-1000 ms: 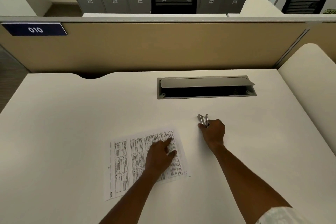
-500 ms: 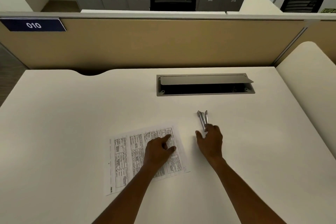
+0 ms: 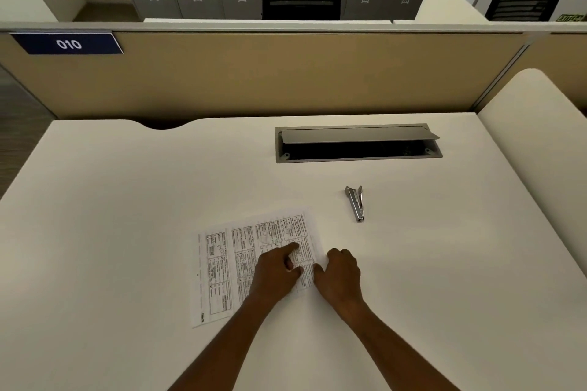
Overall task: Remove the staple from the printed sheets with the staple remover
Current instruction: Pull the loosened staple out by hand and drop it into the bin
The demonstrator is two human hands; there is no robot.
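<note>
The printed sheets [image 3: 241, 260] lie flat on the white desk [image 3: 127, 216], slightly turned. My left hand [image 3: 276, 273] rests on their right half, index finger stretched out, pressing them down. My right hand [image 3: 341, 276] sits at the sheets' right edge with fingers curled onto the paper edge; whether it pinches the paper is hard to tell. The metal staple remover [image 3: 355, 202] lies alone on the desk, beyond and right of my hands, untouched. No staple is visible.
An open grey cable box [image 3: 357, 144] is sunk into the desk behind the staple remover. A beige partition [image 3: 286, 73] closes off the far edge. A second desk [image 3: 540, 136] adjoins on the right.
My right hand let go of the staple remover, left it on the desk, and drew back left to the right edge of the sheets. My left hand stayed on the paper.
</note>
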